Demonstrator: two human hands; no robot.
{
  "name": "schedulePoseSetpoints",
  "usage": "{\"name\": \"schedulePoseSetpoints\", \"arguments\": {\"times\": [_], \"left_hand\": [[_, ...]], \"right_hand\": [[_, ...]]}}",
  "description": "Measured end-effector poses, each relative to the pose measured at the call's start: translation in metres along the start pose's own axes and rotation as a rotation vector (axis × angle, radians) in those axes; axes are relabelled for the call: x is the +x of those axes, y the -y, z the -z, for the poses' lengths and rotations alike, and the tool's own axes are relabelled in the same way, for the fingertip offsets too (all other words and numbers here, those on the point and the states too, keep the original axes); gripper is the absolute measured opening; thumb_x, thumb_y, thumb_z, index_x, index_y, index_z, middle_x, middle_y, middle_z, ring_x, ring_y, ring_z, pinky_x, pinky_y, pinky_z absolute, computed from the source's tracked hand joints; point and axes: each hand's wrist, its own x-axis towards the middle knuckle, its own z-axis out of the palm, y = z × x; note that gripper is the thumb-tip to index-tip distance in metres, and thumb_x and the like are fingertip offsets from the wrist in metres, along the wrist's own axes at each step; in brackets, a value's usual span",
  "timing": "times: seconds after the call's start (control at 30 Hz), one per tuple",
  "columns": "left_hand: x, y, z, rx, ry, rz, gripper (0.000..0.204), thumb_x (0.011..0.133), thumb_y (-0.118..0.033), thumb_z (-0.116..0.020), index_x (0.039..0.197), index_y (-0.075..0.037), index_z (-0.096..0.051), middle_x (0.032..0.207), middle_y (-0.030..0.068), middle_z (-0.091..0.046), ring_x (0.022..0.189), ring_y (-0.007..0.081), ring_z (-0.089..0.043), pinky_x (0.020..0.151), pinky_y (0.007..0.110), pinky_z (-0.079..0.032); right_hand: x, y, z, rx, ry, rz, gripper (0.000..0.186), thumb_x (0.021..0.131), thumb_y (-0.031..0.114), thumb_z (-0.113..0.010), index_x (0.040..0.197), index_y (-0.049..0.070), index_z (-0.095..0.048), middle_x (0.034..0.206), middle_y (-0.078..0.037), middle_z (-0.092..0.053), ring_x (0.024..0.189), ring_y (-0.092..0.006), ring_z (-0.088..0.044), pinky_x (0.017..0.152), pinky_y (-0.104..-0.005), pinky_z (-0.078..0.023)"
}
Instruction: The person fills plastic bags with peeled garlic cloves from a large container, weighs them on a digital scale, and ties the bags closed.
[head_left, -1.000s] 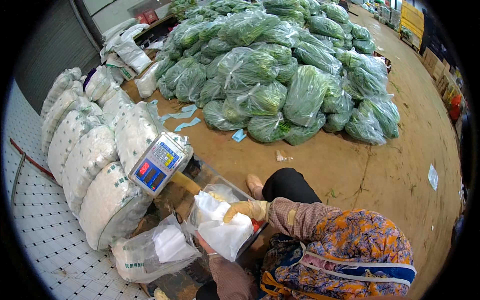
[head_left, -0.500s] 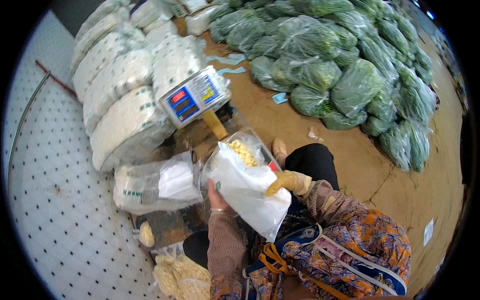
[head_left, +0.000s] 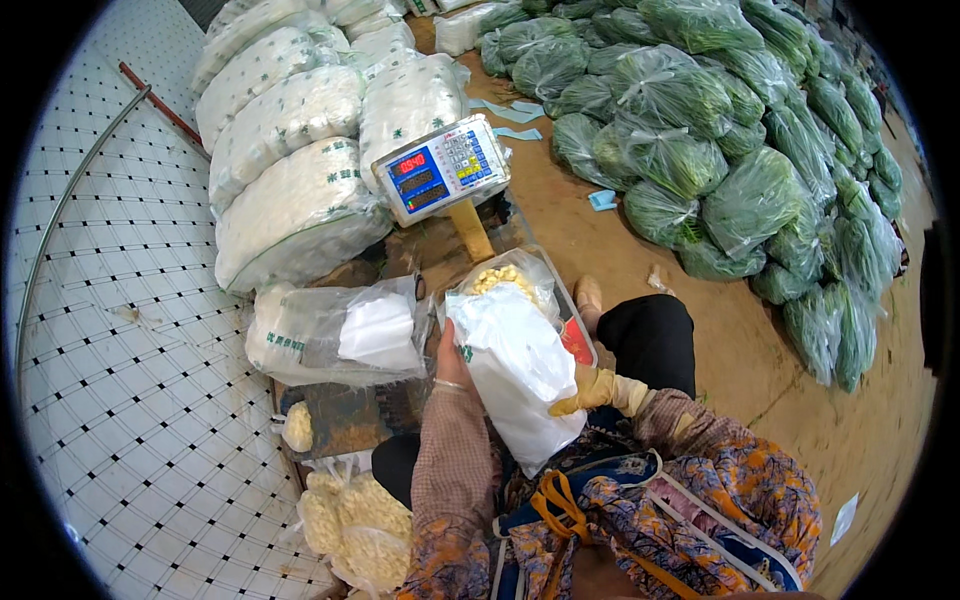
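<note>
My left hand (head_left: pixel 449 352), bare, grips the left side of a white plastic bag (head_left: pixel 510 380). My right hand (head_left: pixel 582 390), in a tan glove, has its fingers closed on the bag's lower right side. Just beyond, a clear bag of pale yellow pieces (head_left: pixel 505 282) lies at the scale pan (head_left: pixel 576 340), partly behind the white bag. The scale's display head (head_left: pixel 441 167) stands on a yellowish post (head_left: pixel 470 230), lit red and blue. A clear package with white sheets (head_left: pixel 300 335) lies to the left.
Stacked white sacks (head_left: pixel 285 215) stand at back left, bagged leafy greens (head_left: pixel 750 205) at back right. A tiled surface (head_left: pixel 130 400) with a bent metal rod (head_left: pixel 65 210) is at left. Small yellow bags (head_left: pixel 350 520) lie below; blue strips (head_left: pixel 517 133) lie on the brown floor (head_left: pixel 760 420).
My view has swung down and leftward. Both hands have pulled the white bag lower and more upright lengthwise, uncovering more of the yellow pieces behind it.
</note>
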Motion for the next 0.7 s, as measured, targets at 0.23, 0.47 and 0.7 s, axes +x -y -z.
{"name": "schedulePoseSetpoints", "arguments": {"times": [0.23, 0.47, 0.7], "left_hand": [[0.011, -0.009, -0.005, 0.054, 0.006, 0.156, 0.043, 0.087, -0.032, -0.038, 0.117, -0.002, -0.04, 0.114, 0.0104, -0.048, 0.103, 0.0243, -0.047, 0.089, 0.036, -0.037], [0.019, 0.0, 0.023, 0.139, -0.019, 0.283, 0.051, 0.087, -0.041, -0.032, 0.118, -0.001, -0.038, 0.116, 0.0133, -0.045, 0.106, 0.0261, -0.044, 0.092, 0.039, -0.034], [0.02, -0.004, 0.017, 0.154, -0.025, 0.312, 0.055, 0.087, -0.044, -0.026, 0.119, -0.001, -0.036, 0.117, 0.0139, -0.045, 0.107, 0.0265, -0.044, 0.092, 0.039, -0.034]], "right_hand": [[-0.002, -0.017, -0.01, 0.132, -0.113, -0.047, 0.067, 0.062, 0.026, -0.072, 0.115, 0.0, -0.04, 0.109, -0.011, -0.049, 0.1, -0.0189, -0.045, 0.086, -0.0297, -0.035], [-0.001, 0.048, -0.002, 1.047, -0.101, -0.101, 0.051, 0.071, 0.011, -0.06, 0.117, 0.002, -0.04, 0.107, -0.01, -0.053, 0.094, -0.0221, -0.052, 0.085, -0.0332, -0.04], [0.019, 0.07, 0.009, 1.411, -0.168, -0.044, 0.053, 0.07, 0.015, -0.055, 0.119, 0.001, -0.037, 0.108, -0.017, -0.05, 0.097, -0.0293, -0.051, 0.086, -0.0388, -0.04]]}}
